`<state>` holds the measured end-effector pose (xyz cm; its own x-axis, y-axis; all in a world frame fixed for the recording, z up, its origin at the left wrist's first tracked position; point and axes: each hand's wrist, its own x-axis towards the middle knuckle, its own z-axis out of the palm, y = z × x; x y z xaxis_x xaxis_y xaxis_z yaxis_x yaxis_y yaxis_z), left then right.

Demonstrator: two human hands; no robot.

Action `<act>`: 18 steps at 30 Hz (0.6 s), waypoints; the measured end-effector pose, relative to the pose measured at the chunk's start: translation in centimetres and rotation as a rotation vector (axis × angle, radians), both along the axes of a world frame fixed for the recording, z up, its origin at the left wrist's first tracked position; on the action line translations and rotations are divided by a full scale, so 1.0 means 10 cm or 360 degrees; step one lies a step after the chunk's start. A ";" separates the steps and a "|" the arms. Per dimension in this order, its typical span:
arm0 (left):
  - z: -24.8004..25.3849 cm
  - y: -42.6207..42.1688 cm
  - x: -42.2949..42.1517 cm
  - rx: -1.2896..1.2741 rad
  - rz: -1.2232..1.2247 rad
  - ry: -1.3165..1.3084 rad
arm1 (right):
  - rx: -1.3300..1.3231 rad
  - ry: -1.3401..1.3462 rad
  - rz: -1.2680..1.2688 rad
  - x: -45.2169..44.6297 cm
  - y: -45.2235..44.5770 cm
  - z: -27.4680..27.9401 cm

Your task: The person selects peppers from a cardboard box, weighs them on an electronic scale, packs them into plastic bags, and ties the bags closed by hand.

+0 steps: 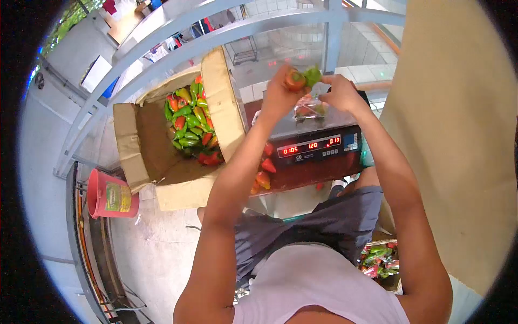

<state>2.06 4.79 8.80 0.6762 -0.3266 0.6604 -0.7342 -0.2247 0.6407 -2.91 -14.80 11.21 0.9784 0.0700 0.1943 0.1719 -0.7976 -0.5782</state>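
Observation:
Above a digital scale [318, 146] with red numbers lit, my left hand [280, 94] is closed around a reddish pepper [295, 80]. A green pepper [312, 75] shows beside it, between my hands. My right hand [343, 93] pinches the edge of a clear plastic bag [310, 108], which has reddish peppers inside and hangs over the scale's plate. Several red and orange peppers [263, 179] lie on the dark red table [291, 182], left of the scale.
An open cardboard box [129, 140] at the left holds green and red peppers [186, 121]. A pink bucket [110, 194] stands on the floor. Bagged peppers [380, 260] fill a box at lower right. Metal railings [259, 22] cross behind; cardboard [458, 129] rises at right.

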 end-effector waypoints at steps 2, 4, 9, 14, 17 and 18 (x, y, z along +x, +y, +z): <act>-0.14 -0.07 0.08 0.0343 0.0160 0.0114 | 0.0026 0.0060 -0.0018 0.06 -0.06 0.00; -0.20 -0.09 0.15 0.0635 0.0272 0.0142 | 0.0001 0.0054 -0.0012 0.16 -0.13 -0.07; 0.37 0.12 -0.01 0.0457 0.0066 0.0754 | -0.0084 0.0144 -0.0037 0.20 -0.13 -0.09; 0.72 0.32 -0.19 -0.0121 -0.0125 0.0998 | -0.0102 0.0108 0.0017 0.21 -0.25 -0.27; 0.70 0.39 -0.16 -0.0112 0.0038 0.0855 | 0.0021 -0.0040 0.0043 0.11 -0.20 -0.26; 0.52 0.36 -0.09 -0.0010 0.0155 0.0707 | 0.0091 -0.0102 0.0052 0.06 -0.16 -0.24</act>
